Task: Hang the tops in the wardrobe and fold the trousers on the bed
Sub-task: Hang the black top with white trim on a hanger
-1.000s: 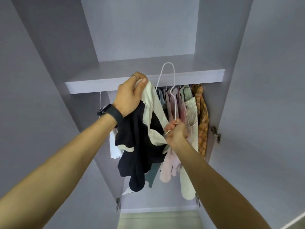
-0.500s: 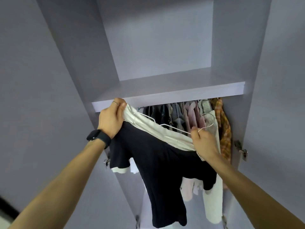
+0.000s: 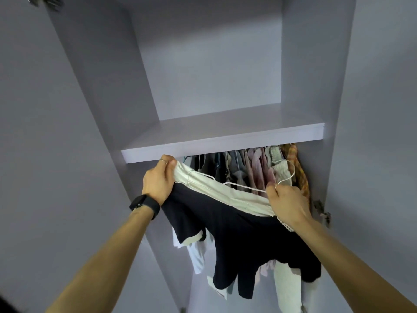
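A dark navy top [image 3: 243, 245] with a cream collar and cream sleeve cuffs is stretched between my two hands, in front of the open wardrobe. My left hand [image 3: 159, 181] grips the collar's left end just under the shelf edge. My right hand [image 3: 286, 202] holds the collar's right end together with a thin white wire hanger [image 3: 237, 185], which lies tilted almost flat across the collar with its hook [image 3: 290, 171] pointing right, toward the hanging clothes.
A pale shelf [image 3: 225, 141] spans the wardrobe above the rail, which is hidden. Several garments [image 3: 248, 168] hang packed on the right, ending in an orange checked shirt [image 3: 301, 175]. A door hinge [image 3: 322, 211] sits on the right wall. The wardrobe's left side [image 3: 101, 109] stands close to my left arm.
The hanger went from upright, above the shelf edge, to nearly flat across the collar. My hands have spread apart, stretching the top out, and the view has tilted further up.
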A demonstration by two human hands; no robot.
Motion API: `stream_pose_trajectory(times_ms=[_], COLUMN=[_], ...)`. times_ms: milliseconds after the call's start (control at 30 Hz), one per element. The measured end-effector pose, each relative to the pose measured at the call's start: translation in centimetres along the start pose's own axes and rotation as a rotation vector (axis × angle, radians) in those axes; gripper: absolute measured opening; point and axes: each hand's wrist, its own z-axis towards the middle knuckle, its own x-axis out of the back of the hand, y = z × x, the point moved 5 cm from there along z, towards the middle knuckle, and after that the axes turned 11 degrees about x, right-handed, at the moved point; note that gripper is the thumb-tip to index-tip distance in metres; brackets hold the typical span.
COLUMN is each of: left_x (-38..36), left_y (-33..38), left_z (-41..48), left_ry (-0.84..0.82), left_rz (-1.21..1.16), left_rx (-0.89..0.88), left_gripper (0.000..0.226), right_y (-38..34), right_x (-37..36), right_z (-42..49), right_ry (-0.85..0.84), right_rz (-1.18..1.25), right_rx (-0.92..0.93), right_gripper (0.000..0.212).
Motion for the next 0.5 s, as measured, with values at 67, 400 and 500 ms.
stream_pose_trajectory(times_ms=[67, 400, 500], left_x=[-1.1, -2.6, -2.8], left_y=[0.8, 1.1, 1.4], left_z=[-0.5, -1.1, -1.7], left_ry=[-0.034, -0.109, -0.106], left_rz=[-0.008, -0.076, -0.162], left_rx=[-0.026, 0.143, 0.194], left_gripper=[0.009, 0.013, 0.014], right_y=[-0.2, 2.5, 3.0], right_x=[0.7, 0.8, 1.1], right_z=[-0.3, -2.2, -2.7], right_ry=[0.087, 0.152, 0.225], right_rz=[-0.11, 0.222, 0.244], right_rx=[-0.004, -0.018, -0.043], right_gripper=[0.041, 0.055, 0.053])
